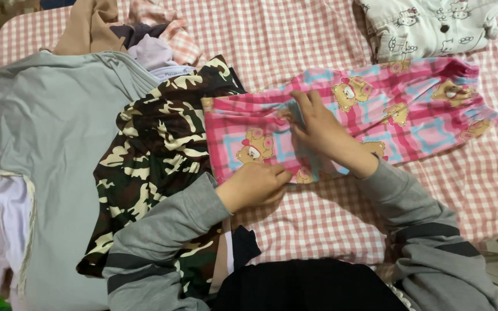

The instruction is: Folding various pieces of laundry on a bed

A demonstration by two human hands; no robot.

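Bed with red-and-white checked cover carries everything in view. Pink plaid cloth garment with teddy-bear print and blue squares lies flat across the middle of the cover, long axis left to right.

Left hand: at garment's near lower edge, fingers curled together and pinching the hem. Right hand: pressed palm-down on the garment's centre, fingers straight and close together, gripping nothing. Both arms in grey sleeves with dark bands.

No packages or signs seen. Small printed tag on a lilac cloth in the pile, top left; too small to make out.

Hidden or cut off: white garment with cartoon-cat print runs off the top edge. Part of the pink garment's middle is covered by the right hand.

Around: camouflage-print cloth in green, brown and cream touches the pink garment's left end. Large pale grey-green cloth lies left of it, with a heap of mixed clothes above.
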